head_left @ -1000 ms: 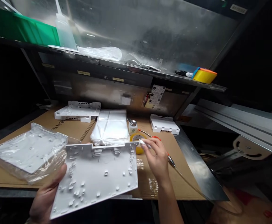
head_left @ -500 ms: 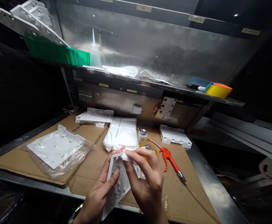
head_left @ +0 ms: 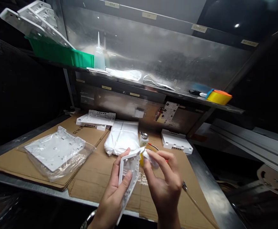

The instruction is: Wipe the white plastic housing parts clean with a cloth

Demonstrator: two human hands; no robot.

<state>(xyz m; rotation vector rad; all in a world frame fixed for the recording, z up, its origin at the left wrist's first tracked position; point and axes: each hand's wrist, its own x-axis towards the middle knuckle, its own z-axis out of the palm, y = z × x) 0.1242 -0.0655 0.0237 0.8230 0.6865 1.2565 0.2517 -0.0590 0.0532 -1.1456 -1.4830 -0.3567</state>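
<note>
Here the left hand [head_left: 116,194] holds a white plastic panel [head_left: 128,178] on edge above the tabletop's cardboard sheet [head_left: 93,173], its grip closed round the near side. The right hand [head_left: 164,184] pinches a small white wipe [head_left: 150,158] against the panel's top corner. A clear bag [head_left: 57,154] holds another panel. A green bin [head_left: 60,54] on the shelf [head_left: 153,90] carries white panels.

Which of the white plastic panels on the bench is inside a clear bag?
The bagged panel at the left of the cardboard, lying flat in a clear plastic bag. The panel in the left hand, the rear stack and the right one are bare.
</note>
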